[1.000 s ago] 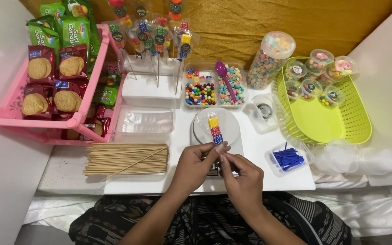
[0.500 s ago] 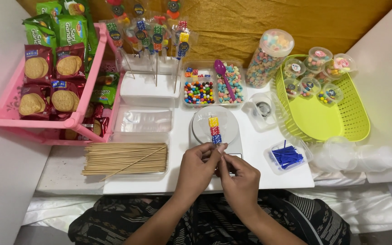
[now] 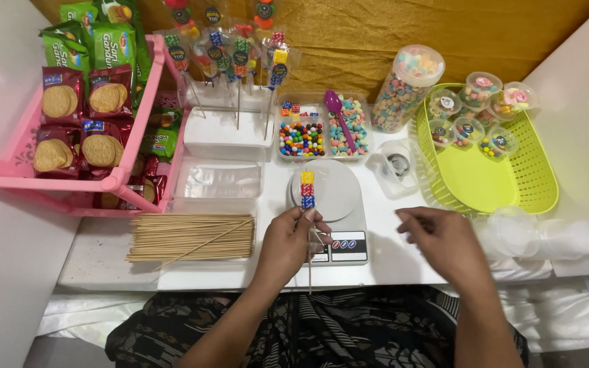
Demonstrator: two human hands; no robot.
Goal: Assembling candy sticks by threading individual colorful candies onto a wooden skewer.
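A white table fills the view, backed by a mustard-gold cloth at twelve o'clock. At nine to ten o'clock stands a pink rack stacked with red and green biscuit packets. At two to three o'clock lies a lime-green basket, with small lidded candy cups along its far rim; a heap of clear plastic cups lies just beside it at four o'clock. A tall clear jar of pastel candy stands at one o'clock. A white stand at eleven o'clock holds finished candy skewers upright. Just right of it, a two-part clear tray carries coloured candy balls and pastel pieces, with a purple spoon laid in it. A bundle of bamboo skewers rests at eight o'clock. At the centre sits a white kitchen scale.

The left hand is closed, fingers pinched together on a thin candy skewer, whose yellow, red and blue candy blocks lie over the scale's round plate, the stick running down toward six o'clock. The right hand hovers at four o'clock of the scale, well apart from the skewer, fingers loosely curled and holding nothing that can be seen.
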